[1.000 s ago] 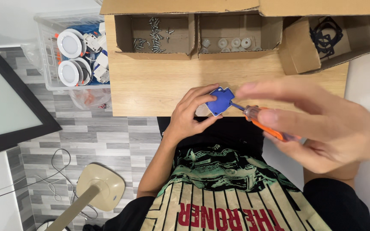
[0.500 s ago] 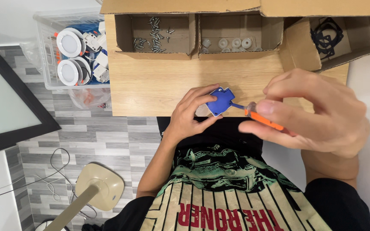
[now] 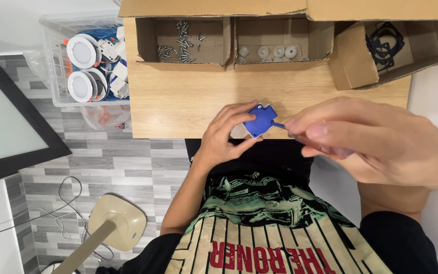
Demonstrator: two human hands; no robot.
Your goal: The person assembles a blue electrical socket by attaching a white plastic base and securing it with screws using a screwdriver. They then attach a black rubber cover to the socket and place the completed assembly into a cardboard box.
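The left hand grips a small blue plastic part at the near edge of the wooden tabletop, fingers curled round its left side and holding it just above the wood. The right hand is closed round a screwdriver; only the dark tip shows, meeting the part's right side at about 3 o'clock. Half a second ago the orange handle was plainly in view between the fingers; now the hand has rolled over it and hides it almost wholly, while the blue part sits where it was. That reads as the tool being turned in place, with the work on the part under way rather than finished.

Beyond the part, from 11 to 1 o'clock, stand open cardboard boxes: the left box holds loose metal screws, the middle box a row of small white round pieces, and the right box black ring-shaped gaskets. At 10 o'clock, off the tabletop's left edge, a clear plastic bin holds round white light fittings.
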